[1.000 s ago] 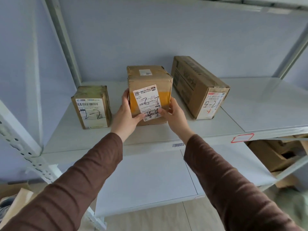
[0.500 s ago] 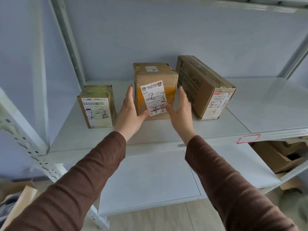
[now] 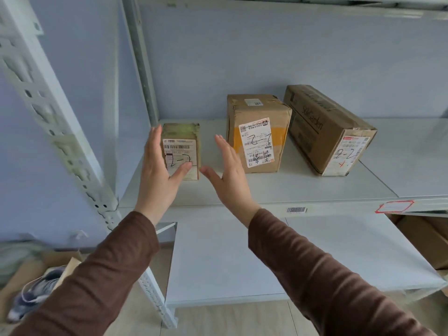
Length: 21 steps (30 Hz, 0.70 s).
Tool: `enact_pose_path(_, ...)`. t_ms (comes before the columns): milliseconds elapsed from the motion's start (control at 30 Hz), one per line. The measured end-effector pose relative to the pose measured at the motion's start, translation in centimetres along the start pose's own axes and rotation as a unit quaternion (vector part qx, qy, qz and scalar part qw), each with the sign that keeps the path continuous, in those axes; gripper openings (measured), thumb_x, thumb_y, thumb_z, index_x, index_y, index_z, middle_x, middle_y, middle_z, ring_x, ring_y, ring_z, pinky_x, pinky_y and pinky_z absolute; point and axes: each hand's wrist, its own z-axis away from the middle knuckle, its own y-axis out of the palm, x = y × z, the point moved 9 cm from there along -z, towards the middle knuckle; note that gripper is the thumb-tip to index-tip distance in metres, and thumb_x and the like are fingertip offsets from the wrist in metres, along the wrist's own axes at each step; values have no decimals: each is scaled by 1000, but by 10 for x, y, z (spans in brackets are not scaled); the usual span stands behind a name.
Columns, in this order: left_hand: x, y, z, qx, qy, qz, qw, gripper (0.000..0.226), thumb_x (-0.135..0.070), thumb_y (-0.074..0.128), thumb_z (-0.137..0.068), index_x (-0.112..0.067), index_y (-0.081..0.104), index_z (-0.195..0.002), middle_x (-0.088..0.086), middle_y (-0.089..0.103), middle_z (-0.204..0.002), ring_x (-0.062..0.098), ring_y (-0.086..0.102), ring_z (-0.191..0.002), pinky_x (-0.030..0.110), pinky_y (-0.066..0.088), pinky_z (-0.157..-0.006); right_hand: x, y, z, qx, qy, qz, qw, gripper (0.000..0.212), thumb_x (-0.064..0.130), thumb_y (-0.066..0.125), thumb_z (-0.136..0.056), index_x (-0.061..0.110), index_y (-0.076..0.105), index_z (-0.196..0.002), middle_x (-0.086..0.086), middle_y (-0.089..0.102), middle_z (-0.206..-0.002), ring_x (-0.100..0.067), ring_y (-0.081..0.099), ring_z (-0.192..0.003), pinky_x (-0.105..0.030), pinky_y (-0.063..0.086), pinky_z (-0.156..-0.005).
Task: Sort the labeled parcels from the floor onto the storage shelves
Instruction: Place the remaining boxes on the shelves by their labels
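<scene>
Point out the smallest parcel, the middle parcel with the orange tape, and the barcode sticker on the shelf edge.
Smallest parcel [image 3: 181,151], head view, on its front label.
Middle parcel [image 3: 257,141], head view, on its white label.
Barcode sticker [image 3: 296,210], head view, on its centre.

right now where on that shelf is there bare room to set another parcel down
The widest bare patch is the right end of the shelf, past the long box. The front strip before the middle box is also free. The left end is crowded: both hands flank the small box.
</scene>
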Motion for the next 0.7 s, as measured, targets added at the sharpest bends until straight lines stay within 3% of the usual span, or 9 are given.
enact_pose_path(33, 13, -1, -2, 9, -26, 0, 1000, 98, -33, 76, -90, -32, 9, -162, -6, 13, -171, 6, 13, -156, 17, 15, -122, -4, 11, -3, 22, 21, -6, 1000, 79, 29, 71, -97, 15, 28, -161, -5, 32, -167, -17, 26, -154, -27, 23, -124)
enact_pose_path(100, 38, 2, -6, 42, -77, -6, 996, 102, -38, 76, -90, -33, 4, -162, -5, 15, -170, 12, 18, -155, 31, 20, -124, -14, 28, -9, 60, 65, -23, 996, 83, 32, 71, -97, 16, 23, -163, -5, 31, -168, -19, 28, -154, -38, 29, -125)
enact_pose_path(167, 53, 9, -11, 84, -112, -1, 990, 102, -38, 77, -89, -34, 5, -162, -2, 28, -166, 18, 32, -151, 43, 31, -122, -23, 42, -14, 88, 105, -30, 990, 87, 34, 71, -97, 17, 20, -164, -8, 35, -166, -24, 37, -150, -43, 36, -120)
enact_pose_path(267, 61, 19, -16, 120, -127, 9, 985, 86, -31, 78, -90, -34, 24, -157, -8, 55, -145, 18, 56, -132, 38, 46, -110, -32, 54, -23, 105, 131, -5, 986, 86, 33, 70, -97, 16, 19, -164, -13, 47, -158, -32, 50, -140, -43, 43, -112)
enact_pose_path(433, 68, 22, -23, 110, -136, -23, 984, 68, -25, 77, -90, -25, 40, -147, -4, 64, -135, 18, 63, -118, 27, 46, -92, -36, 62, -35, 94, 124, 21, 988, 69, 20, 67, -99, 13, 33, -158, -14, 62, -142, -34, 62, -126, -49, 51, -104)
enact_pose_path(700, 69, 26, -36, 110, -143, -43, 983, 69, -23, 77, -91, -22, 37, -148, 0, 63, -137, 23, 64, -119, 38, 51, -101, -38, 64, -50, 81, 136, 14, 987, 57, 10, 62, -100, 14, 42, -153, -10, 68, -135, -31, 65, -123, -47, 52, -103)
